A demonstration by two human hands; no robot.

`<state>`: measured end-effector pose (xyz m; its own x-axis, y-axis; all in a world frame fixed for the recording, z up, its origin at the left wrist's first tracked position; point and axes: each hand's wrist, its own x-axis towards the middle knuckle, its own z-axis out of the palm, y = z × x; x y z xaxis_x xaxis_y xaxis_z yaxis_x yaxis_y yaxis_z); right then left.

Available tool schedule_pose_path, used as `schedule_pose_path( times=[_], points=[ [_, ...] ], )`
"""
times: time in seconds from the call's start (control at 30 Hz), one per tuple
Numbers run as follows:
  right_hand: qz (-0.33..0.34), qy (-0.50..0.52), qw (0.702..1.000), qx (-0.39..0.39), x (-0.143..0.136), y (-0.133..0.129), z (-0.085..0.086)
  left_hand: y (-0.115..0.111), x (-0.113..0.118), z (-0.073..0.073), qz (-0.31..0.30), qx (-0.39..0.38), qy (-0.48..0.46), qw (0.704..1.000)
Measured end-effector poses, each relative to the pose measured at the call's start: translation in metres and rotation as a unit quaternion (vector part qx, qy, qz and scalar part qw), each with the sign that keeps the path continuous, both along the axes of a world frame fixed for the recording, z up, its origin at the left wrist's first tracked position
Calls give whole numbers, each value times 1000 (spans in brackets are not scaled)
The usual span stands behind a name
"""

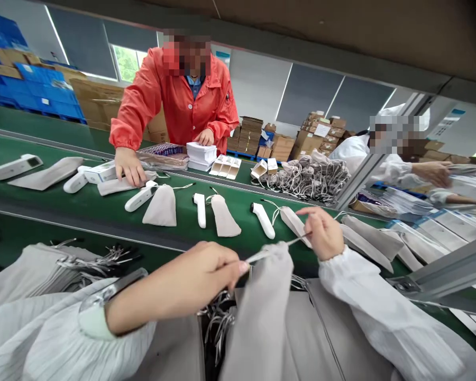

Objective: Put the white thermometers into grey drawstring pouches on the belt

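A grey drawstring pouch [264,312] hangs mouth up between my hands, its neck gathered and its lower end out of frame. My left hand [216,267] is closed on the cord at the left of the neck. On the other side, my right hand [323,233] pinches the cord end, which is stretched taut. Whether anything is inside the pouch, I cannot tell. Beyond my hands, a white handheld thermometer [263,220] lies on the green belt [254,246], beside another grey pouch [295,225].
More thermometers [199,210] and pouches [225,216] lie along the belt. Stacked pouches [35,270] sit at near left. A person in a red jacket [190,106] touches a pouch across the belt. A pouch heap [313,177] and a metal post [375,153] stand at right.
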<state>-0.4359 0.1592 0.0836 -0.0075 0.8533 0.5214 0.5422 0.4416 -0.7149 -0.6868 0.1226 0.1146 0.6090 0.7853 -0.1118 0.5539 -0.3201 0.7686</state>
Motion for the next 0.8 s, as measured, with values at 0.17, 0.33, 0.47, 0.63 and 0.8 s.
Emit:
schedule_pose_path(
  times=[0.17, 0.33, 0.47, 0.63, 0.8],
  points=[
    [267, 22, 948, -173, -20, -25, -11, -17, 12, 5, 11, -55, -141, 988],
    [249, 158, 933, -206, -50, -37, -7, -16, 22, -7, 18, 65, -151, 986],
    [-127, 39, 990, -43, 25, 35, 9, 8, 19, -34, 63, 42, -56, 996],
    [-309, -304, 874, -220, 73, 96, -16, 22, 16, -59, -60, -183, 69, 979],
    [-232, -381, 877, -176, 30, 104, -55, 18, 16, -62, -28, -268, -11, 963]
  ],
)
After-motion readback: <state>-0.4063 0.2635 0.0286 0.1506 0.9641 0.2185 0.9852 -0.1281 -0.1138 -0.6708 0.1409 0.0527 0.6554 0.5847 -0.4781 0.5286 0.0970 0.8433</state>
